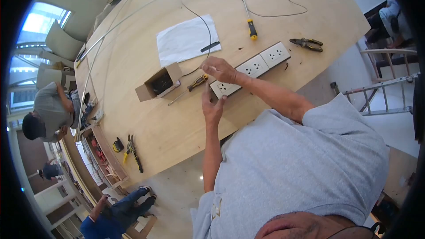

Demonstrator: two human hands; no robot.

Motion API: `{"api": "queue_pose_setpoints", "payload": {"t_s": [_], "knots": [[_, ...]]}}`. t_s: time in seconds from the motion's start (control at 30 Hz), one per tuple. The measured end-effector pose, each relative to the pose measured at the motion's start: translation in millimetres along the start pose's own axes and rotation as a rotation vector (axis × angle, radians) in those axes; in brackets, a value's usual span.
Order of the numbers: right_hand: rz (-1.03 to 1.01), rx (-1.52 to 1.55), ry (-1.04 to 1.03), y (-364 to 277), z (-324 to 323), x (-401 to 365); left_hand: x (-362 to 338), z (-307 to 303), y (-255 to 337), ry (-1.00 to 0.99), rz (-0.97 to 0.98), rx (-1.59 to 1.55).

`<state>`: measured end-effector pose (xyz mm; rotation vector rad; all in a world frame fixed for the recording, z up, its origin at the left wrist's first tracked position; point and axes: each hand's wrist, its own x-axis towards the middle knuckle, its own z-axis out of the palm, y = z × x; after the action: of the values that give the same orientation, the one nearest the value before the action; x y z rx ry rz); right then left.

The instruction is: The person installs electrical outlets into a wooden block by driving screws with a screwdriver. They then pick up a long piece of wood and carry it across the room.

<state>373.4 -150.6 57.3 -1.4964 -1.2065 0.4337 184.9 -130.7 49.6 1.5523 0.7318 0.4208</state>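
Note:
A long strip of white power outlets (251,67) lies at a slant on the wooden table. My left hand (213,108) is closed about its left end, with thumb and fingers against the edges. Just above that end is my right hand (221,71), its fingers bent together in a pinch; whatever is between them is too small to make out. A thin dark cable (208,33) runs down to the right hand's fingertips. Beside both hands lies a yellow-and-black screwdriver (197,82), and left of it stands an open cardboard box (169,92) with dark things inside.
Pliers (307,44) and another screwdriver (252,28) lie beyond the strip. A white sheet (183,40) is behind the box. Snips (131,151) and a tape measure (117,144) lie at the table's left corner. Several people are around; a ladder (380,95) stands right.

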Motion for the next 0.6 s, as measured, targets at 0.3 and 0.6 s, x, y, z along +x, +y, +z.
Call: {"api": "queue_pose_setpoints", "payload": {"t_s": [0.3,0.6], "knots": [[-0.316,-0.271,0.123,-18.0,80.3,5.8,-18.9,-6.2,-7.4,-0.197,-0.174,-0.138],[-0.364,-0.299,0.086,-43.5,62.4,-29.8,-78.8,-34.1,-13.3,-0.099,-0.106,0.104]]}}
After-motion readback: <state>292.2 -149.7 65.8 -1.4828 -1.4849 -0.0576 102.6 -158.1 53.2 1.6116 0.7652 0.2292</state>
